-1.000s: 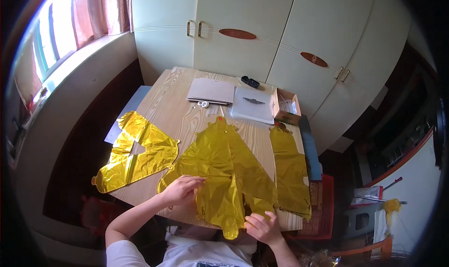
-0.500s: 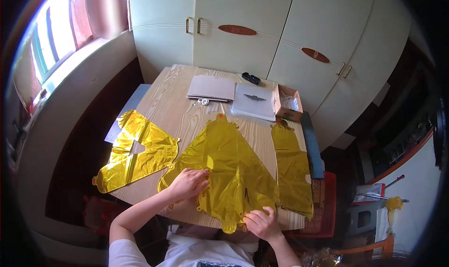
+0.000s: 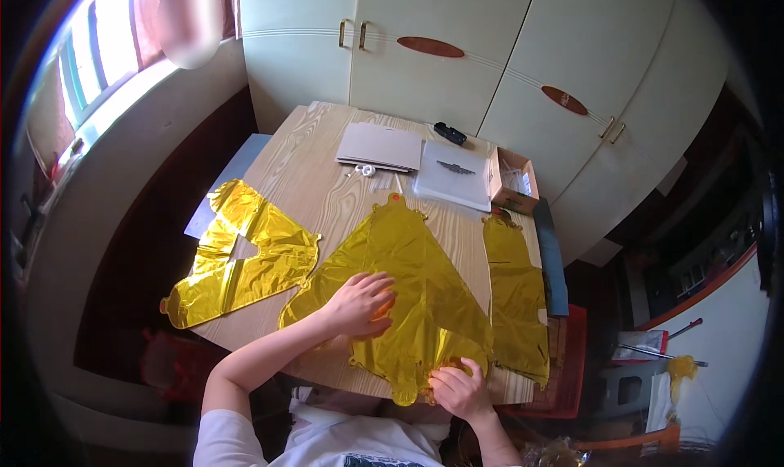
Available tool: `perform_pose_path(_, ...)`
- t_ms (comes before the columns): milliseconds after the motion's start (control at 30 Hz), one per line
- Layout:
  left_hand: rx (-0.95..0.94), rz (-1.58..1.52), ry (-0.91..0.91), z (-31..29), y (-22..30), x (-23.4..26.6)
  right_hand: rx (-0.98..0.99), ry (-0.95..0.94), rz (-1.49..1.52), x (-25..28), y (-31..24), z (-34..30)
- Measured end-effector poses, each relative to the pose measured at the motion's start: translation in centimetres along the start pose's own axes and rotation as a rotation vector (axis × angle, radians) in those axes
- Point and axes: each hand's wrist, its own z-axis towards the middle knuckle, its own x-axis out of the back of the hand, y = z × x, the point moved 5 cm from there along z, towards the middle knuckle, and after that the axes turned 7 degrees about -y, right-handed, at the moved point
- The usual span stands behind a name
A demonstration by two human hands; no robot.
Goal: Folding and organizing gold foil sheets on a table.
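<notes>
A large flat gold foil balloon (image 3: 408,263), roughly triangular, lies in the middle of the table with its near end at the front edge. Over its left part is my left hand (image 3: 359,303), fingers stretched out and nothing held; whether it touches the foil I cannot tell. My right hand (image 3: 461,392) has its fingers bent on the balloon's near right edge, pinching the foil there. To the left lies another flat gold foil balloon (image 3: 273,263) with a small triangular hole. A third, longer gold foil piece (image 3: 516,291) lies along the right side.
At the back of the wooden table (image 3: 306,165) are a stack of grey cards (image 3: 380,146), clear plastic sheets (image 3: 449,191), a small black object (image 3: 450,134) and an open cardboard box (image 3: 514,181). White rings (image 3: 366,170) lie before the cards. A red crate (image 3: 569,369) stands at the right.
My left hand has lifted from its bent-finger hold and moved right and slightly away, its fingers now straightened. The right hand stays at the near edge. The whole view has shifted a little.
</notes>
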Motion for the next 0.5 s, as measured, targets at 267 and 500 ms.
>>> perform_pose_path(267, -0.004, 0.053, -0.076, 2.0, -0.9, -1.2, -0.048, 0.014, 0.021, -0.2, 0.3, -0.3)
perform_pose_path(500, -0.008, 0.104, -0.123, 1.8, -1.2, -1.9, -0.070, 0.018, 0.014, -0.6, 0.4, -0.4)
